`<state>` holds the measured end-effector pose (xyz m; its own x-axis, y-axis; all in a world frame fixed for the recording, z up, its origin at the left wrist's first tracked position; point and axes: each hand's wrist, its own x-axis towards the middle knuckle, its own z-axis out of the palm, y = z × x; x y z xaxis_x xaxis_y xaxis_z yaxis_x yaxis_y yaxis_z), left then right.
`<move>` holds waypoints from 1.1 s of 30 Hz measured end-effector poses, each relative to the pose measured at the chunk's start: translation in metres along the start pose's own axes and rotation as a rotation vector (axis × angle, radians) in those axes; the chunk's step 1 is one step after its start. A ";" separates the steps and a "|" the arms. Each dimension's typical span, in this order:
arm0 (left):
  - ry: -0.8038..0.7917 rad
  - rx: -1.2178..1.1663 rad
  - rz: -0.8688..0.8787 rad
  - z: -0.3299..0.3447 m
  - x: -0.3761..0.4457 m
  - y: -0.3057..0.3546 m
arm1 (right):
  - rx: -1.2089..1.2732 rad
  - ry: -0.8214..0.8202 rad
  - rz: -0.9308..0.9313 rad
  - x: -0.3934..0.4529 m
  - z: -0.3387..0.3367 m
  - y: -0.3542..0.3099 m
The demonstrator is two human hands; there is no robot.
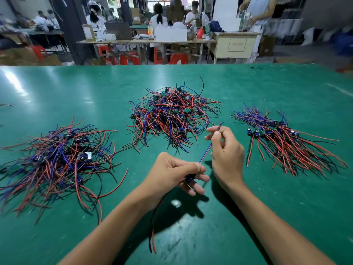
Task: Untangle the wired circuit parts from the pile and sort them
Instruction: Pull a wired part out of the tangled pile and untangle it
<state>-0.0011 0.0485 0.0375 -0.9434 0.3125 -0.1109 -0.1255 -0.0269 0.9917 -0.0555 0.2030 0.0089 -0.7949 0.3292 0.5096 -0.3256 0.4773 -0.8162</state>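
Observation:
One wired circuit part (190,178), a small dark module with blue, red and black leads, is held above the green table (267,217). My left hand (172,172) grips the module, and its red and black leads hang down toward me. My right hand (226,150) pinches the blue lead near its far end, stretching it straight. A tangled pile (172,113) lies just beyond my hands. Another loose heap (63,155) lies at the left. At the right, a sorted bundle (282,136) lies with its wires running the same way.
The table's far edge (172,65) runs across the view. Beyond it stand other workbenches, red stools, boxes and several people. A stray wire (6,105) lies at the far left edge of the table.

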 end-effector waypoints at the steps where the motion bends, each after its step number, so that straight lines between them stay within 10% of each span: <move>1: -0.005 -0.006 -0.003 -0.001 0.000 0.001 | -0.047 0.031 -0.041 0.001 -0.002 0.000; 8: -0.023 0.004 -0.034 -0.003 0.002 0.001 | 0.346 -0.048 0.339 0.001 0.005 0.002; 15: -0.086 -0.041 -0.086 -0.008 0.004 -0.004 | 0.124 -0.049 -0.004 0.004 -0.003 0.005; 26: 0.009 0.038 -0.028 -0.022 0.011 -0.010 | 0.597 -0.083 0.443 0.022 -0.021 -0.010; 33: 0.093 0.014 0.096 -0.020 0.011 -0.008 | 0.685 -0.554 0.635 0.018 -0.026 -0.011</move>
<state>-0.0162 0.0335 0.0273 -0.9754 0.2196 -0.0204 -0.0297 -0.0389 0.9988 -0.0527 0.2245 0.0343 -0.9837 -0.1402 -0.1129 0.1469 -0.2632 -0.9535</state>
